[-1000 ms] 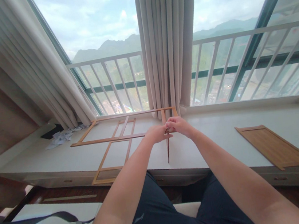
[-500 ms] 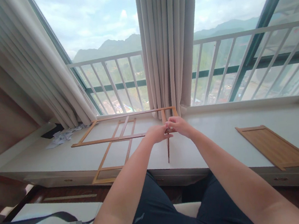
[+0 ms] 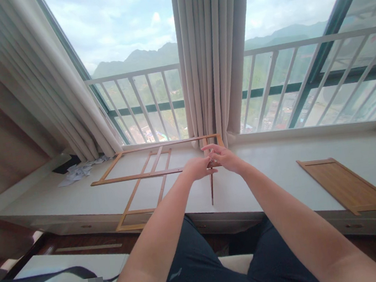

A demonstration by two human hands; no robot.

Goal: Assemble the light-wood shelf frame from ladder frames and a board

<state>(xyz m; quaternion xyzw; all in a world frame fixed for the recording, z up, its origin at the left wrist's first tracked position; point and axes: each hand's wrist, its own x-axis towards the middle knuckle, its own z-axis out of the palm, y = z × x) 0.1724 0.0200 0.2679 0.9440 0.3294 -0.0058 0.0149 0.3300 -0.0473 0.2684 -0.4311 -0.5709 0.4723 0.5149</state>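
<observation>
A slim wooden frame [image 3: 137, 177] stands on edge or is raised at the middle of the white ledge. My left hand [image 3: 196, 168] is closed around its near bar, close to the right end. My right hand [image 3: 224, 158] meets it there, thumb and fingertips pinched at the joint and the index finger lifted outward. Whatever small piece sits between those fingertips is too small to make out. Below both hands a thin dark wooden bar [image 3: 212, 188] points toward me. A second wooden frame [image 3: 133, 198] lies partly under the first, its near end at the ledge's front edge.
On the right of the white ledge [image 3: 266, 181] lies a flat wooden panel [image 3: 349, 184]. Scraps of white paper [image 3: 77, 173] are at the back left. A grey curtain [image 3: 214, 54] hangs before the railing. A white surface with a dark strap [image 3: 60, 274] is at lower left.
My right index finger has lifted and stretched out to the left from its bent pose. My left hand and the frames look nearly unmoved.
</observation>
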